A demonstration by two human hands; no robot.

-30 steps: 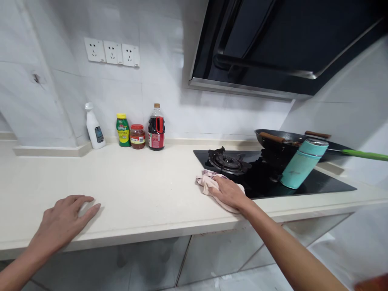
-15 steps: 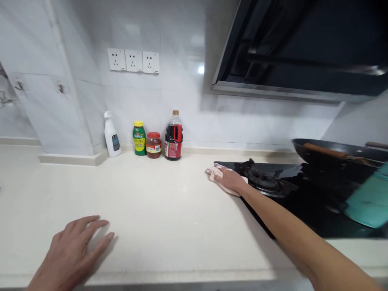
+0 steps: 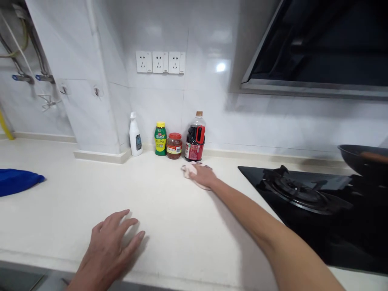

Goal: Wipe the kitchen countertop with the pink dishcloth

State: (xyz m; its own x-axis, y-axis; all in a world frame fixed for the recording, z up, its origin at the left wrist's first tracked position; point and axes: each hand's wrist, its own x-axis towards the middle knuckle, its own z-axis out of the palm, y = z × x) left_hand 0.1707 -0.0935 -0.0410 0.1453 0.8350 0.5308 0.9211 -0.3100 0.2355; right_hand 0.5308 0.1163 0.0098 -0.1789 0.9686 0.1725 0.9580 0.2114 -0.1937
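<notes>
My right hand (image 3: 203, 176) presses a pale pink cloth (image 3: 188, 169) against the white countertop (image 3: 169, 202), just in front of a large bottle of dark sauce (image 3: 194, 141) with a red handle. Part of the cloth is hidden beneath the palm. Near the counter's front edge, my left hand (image 3: 110, 242) is open, fingers spread, holding nothing. Left of the dark bottle stand a red-lidded jar (image 3: 174, 146), a green squeeze bottle (image 3: 160, 139) with a yellow cap, and a white spray bottle (image 3: 135, 136).
A black gas hob (image 3: 303, 198) fills the right side, with a wok (image 3: 348, 157) at its far right. A range hood (image 3: 318, 56) hangs above. At far left lies a blue cloth (image 3: 20, 182), and a tiled pillar (image 3: 72, 81) juts out behind the counter.
My right hand has slid the cloth left, from the hob's edge to in front of the dark bottle. The view has turned left, bringing in the blue cloth. My left hand stays open.
</notes>
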